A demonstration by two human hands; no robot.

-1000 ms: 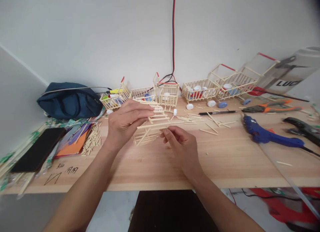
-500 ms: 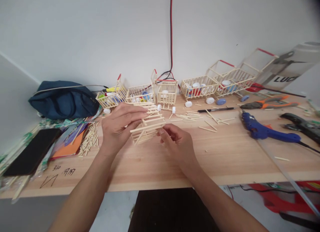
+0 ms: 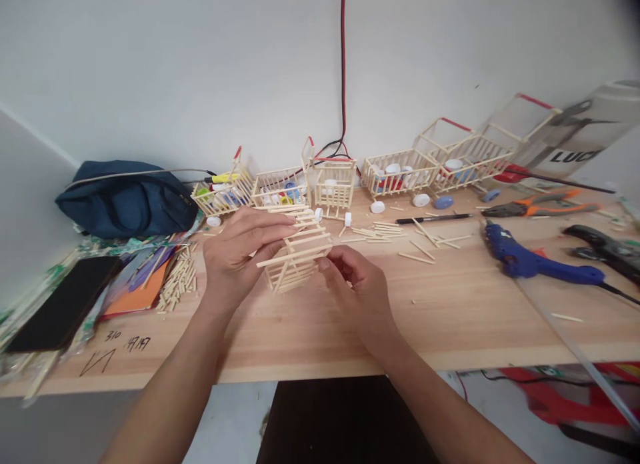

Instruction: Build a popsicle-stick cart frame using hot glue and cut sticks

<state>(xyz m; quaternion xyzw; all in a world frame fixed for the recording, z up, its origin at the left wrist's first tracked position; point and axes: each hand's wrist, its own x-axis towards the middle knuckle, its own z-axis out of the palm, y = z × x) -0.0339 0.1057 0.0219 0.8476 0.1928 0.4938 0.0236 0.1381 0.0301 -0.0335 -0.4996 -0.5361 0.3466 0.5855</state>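
Observation:
Between my hands, over the middle of the table, is a small basket frame (image 3: 300,245) built from thin wooden sticks, held tilted. My left hand (image 3: 237,251) grips it from the left, thumb below and fingers across its upper sticks. At its right end, my right hand (image 3: 355,277) pinches with thumb and forefinger by the end of a long stick (image 3: 293,256). The fingertips partly hide what that hand touches. Behind my hands stand several finished-looking stick carts with red handles, among them a small upright cart (image 3: 334,184) with white wheels.
Loose cut sticks (image 3: 383,233) and a black pen (image 3: 434,219) lie behind my right hand. Rightward are a blue glue gun (image 3: 540,257) and orange-handled pliers (image 3: 543,205). On the left are a stick pile (image 3: 177,281), a phone (image 3: 65,304) and a blue bag (image 3: 130,197).
The stick frame has tilted slightly in my hands, its long front stick now reaching a little farther left. Both hands stay in nearly the same place.

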